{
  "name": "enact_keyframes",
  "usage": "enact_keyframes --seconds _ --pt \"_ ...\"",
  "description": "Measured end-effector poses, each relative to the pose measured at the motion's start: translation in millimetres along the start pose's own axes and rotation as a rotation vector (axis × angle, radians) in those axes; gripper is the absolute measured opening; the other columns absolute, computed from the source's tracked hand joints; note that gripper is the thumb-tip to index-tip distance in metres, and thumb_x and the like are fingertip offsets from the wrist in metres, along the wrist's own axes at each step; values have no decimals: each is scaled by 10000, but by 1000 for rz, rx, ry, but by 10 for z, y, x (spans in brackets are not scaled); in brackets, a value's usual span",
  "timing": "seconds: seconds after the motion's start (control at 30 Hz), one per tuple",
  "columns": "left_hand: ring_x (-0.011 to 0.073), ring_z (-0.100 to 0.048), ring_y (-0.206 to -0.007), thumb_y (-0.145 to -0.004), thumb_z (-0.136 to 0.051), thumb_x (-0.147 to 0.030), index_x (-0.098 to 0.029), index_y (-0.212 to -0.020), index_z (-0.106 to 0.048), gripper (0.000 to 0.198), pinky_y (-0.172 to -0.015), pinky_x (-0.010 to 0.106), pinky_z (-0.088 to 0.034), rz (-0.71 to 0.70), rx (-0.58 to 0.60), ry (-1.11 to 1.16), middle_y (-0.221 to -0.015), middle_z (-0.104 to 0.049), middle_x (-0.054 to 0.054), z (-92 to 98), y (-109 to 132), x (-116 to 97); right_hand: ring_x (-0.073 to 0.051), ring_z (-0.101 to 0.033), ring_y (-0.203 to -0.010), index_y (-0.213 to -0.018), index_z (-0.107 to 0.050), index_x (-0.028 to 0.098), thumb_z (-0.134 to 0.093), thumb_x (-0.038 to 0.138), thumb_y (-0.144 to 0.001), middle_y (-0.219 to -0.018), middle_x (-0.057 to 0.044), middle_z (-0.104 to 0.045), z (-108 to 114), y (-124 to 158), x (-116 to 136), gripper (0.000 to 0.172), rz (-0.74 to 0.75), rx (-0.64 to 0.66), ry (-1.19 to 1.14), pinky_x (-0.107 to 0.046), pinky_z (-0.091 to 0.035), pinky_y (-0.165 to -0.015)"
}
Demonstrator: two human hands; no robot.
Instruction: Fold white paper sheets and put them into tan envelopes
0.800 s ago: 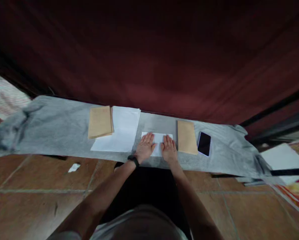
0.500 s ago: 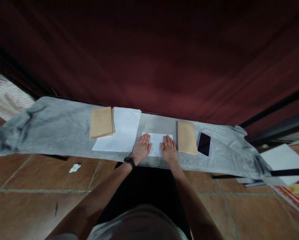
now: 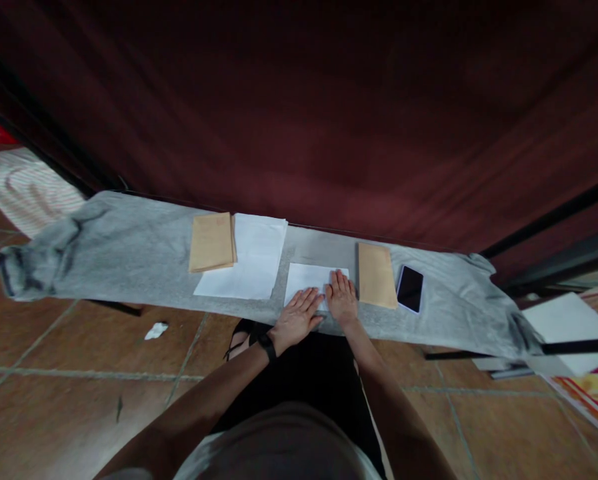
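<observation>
A small folded white sheet (image 3: 306,277) lies on the grey cloth (image 3: 129,253) in front of me. My right hand (image 3: 341,298) lies flat on its right part, fingers stretched out. My left hand (image 3: 299,317) rests open at the sheet's near edge, fingers pointing up and to the right across its lower corner. A black band circles my left wrist. Neither hand holds anything.
A stack of white paper (image 3: 251,257) with brown envelopes (image 3: 211,241) on its left side lies to the left. Another brown envelope pile (image 3: 375,274) and a black phone (image 3: 410,288) lie to the right. A dark red curtain hangs behind. Tiled floor lies below, with a paper scrap (image 3: 155,329).
My left hand has slid down and back from the sheet's left half to its near edge, turning to the right. My right hand stays flat. The view has shifted slightly.
</observation>
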State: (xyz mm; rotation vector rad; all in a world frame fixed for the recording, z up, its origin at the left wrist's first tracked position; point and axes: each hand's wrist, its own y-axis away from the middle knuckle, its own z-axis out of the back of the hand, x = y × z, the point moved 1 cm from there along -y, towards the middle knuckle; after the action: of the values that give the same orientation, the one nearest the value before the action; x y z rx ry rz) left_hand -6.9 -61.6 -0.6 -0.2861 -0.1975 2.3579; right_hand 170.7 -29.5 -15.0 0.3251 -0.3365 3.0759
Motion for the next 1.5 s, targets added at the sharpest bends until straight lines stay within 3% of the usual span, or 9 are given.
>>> enact_keyframes --seconds 0.17,0.37,0.53,0.97,1.23,1.37,1.5 --pt "250 -299 -1505 -1030 -388 -492 -160 -1514 -398 587 -1243 466 -226 -23 -3 -33 -1604 -366 136 2 36 32 -246 -316 -1494 -1553 -340 102 -256 320 -1055 -1615 -153 -333 53 129 73 550 71 -15 -23 -454 -270 -1203" --pt "274 -251 -1520 -996 -483 -482 -127 -1498 -415 619 -1246 471 -217 -35 32 -38 -1615 -330 163 -17 61 42 -243 -346 -1481 -1543 -375 134 -249 366 -1074 -1590 -117 -393 86 544 166 538 262 13 -21 -459 -259 -1212" --pt "264 -220 -1529 -995 -490 -494 -163 -1542 -339 657 -1245 459 -217 -52 27 -36 -1636 -290 143 -1 133 98 -255 -375 -1465 -1550 -360 135 -298 369 -1072 -1578 -130 -408 132 733 54 536 268 -53 19 -464 -277 -1202" --pt "252 -180 -1538 -1001 -478 -471 -112 -1568 -253 708 -1254 450 -184 -1 40 -38 -1631 -274 174 150 392 247 -271 -377 -1455 -1575 -290 119 -265 422 -1073 -1571 -175 -413 189 1013 -238 587 244 -102 4 -492 -318 -1178" --pt "269 -201 -1533 -999 -471 -490 -95 -1558 -269 714 -1251 445 -192 24 59 -68 -1634 -266 180 188 511 349 -295 -399 -1436 -1566 -309 122 -256 451 -1069 -1550 -183 -442 186 1130 -430 598 226 -134 -22 -515 -342 -1164" --pt "269 -188 -1536 -992 -487 -489 -89 -1560 -262 730 -1255 452 -181 35 67 -78 -1635 -258 185 194 530 353 -303 -387 -1445 -1566 -302 112 -252 443 -1070 -1555 -201 -427 213 1137 -403 598 187 -159 -43 -534 -361 -1149" --pt "274 -171 -1539 -989 -494 -487 -71 -1557 -265 740 -1257 453 -173 40 65 -80 -1634 -247 194 196 529 337 -295 -347 -1474 -1586 -255 122 -260 424 -1070 -1592 -192 -368 243 1091 -173 598 205 -151 -70 -528 -359 -1157"
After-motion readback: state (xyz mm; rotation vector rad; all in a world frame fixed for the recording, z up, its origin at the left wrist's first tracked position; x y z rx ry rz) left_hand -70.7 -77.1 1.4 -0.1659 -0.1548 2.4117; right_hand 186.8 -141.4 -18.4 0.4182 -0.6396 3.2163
